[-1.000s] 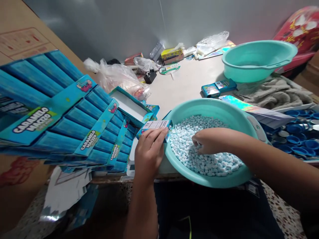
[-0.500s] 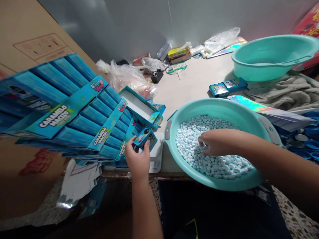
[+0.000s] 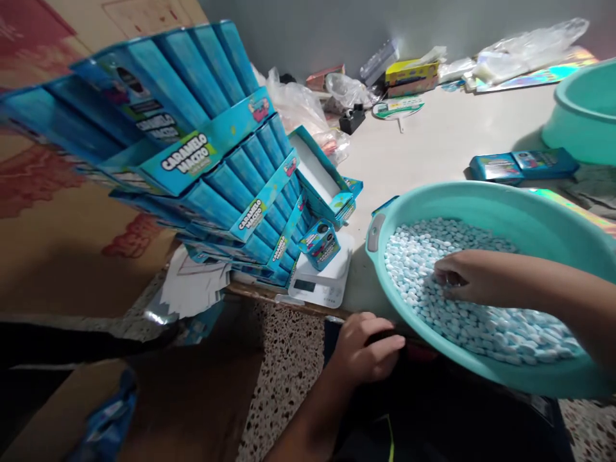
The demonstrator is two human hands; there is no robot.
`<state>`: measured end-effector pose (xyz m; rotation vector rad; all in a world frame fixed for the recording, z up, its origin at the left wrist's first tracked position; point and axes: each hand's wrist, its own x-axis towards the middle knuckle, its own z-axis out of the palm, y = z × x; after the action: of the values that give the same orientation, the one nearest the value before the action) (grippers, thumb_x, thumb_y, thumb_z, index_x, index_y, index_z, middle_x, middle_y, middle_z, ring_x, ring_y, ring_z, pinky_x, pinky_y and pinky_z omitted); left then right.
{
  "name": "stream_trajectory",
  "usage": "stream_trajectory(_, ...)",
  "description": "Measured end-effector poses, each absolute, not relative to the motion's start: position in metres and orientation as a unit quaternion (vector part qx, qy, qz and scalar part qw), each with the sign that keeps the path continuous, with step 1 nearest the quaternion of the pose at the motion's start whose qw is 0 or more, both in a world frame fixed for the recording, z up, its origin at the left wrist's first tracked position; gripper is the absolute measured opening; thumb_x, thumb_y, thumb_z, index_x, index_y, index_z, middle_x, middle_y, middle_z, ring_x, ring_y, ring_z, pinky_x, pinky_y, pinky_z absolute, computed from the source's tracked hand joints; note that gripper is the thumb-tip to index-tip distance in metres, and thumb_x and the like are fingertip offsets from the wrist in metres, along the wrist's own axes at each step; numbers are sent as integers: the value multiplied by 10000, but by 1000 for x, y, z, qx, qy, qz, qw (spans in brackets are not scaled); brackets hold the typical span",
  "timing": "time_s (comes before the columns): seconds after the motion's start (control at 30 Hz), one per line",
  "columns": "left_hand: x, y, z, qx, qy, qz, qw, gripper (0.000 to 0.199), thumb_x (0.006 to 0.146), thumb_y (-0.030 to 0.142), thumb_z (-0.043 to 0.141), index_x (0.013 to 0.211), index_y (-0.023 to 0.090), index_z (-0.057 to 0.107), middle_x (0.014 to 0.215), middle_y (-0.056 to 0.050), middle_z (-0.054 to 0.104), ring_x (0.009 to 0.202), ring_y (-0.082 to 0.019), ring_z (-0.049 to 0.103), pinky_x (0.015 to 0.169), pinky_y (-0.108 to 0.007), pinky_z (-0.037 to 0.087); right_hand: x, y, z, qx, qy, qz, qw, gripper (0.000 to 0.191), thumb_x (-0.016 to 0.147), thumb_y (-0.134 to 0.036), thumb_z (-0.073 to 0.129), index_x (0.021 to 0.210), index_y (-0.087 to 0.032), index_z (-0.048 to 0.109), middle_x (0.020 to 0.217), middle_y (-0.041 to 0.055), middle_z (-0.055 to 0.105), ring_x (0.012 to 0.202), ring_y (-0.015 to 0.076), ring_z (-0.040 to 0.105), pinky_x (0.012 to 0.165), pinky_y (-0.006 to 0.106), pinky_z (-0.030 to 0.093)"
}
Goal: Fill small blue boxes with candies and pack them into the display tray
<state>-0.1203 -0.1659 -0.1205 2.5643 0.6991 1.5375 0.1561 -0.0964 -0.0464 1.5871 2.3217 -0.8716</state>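
Note:
A small blue candy box (image 3: pixel 319 244) stands on the white kitchen scale (image 3: pixel 317 295) with no hand on it. My left hand (image 3: pixel 370 350) is below the table edge, between the scale and the teal basin (image 3: pixel 385 256); it holds nothing and its fingers are loosely bent and apart. Inside the basin lie many pale blue and white candies (image 3: pixel 462 256). My right hand (image 3: pixel 466 277) reaches in from the right, its fingers curled together and the fingertips down among the candies. How many it grips is hidden.
Stacked display trays of blue boxes (image 3: pixel 192 147) rise left of the scale, near a large cardboard carton (image 3: pixel 62 244). An open blue tray (image 3: pixel 317 170) is behind the scale. Two blue packs (image 3: pixel 522 165) and a second teal basin (image 3: pixel 587 122) are at the right, plastic bags (image 3: pixel 298 106) at the back.
My left hand has let go of the blue box, now on the scale, and moved down and right to the table edge. My right hand stays in the candies. The view has shifted left.

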Motion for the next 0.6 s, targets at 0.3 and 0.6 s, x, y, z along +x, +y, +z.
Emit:
stream_trajectory(0.3, -109, -153, -137, 832, 314, 447, 97, 297, 804, 314, 703, 1064, 195, 622, 906, -86, 707, 766, -198, 699, 641, -294, 577, 149, -98, -30, 529, 793, -300, 37, 146, 818, -189, 517, 679, -233, 528, 699, 102, 648, 643, 230, 535, 635, 403, 364)
stream_trajectory(0.6, -109, -153, -140, 849, 319, 382, 177, 344, 865, 450, 663, 1075, 178, 665, 884, -71, 708, 743, -181, 688, 628, -280, 577, 153, -92, -27, 553, 790, -262, -39, 235, 795, -394, 483, 714, -240, 642, 722, 62, 642, 622, 205, 570, 611, 362, 461)
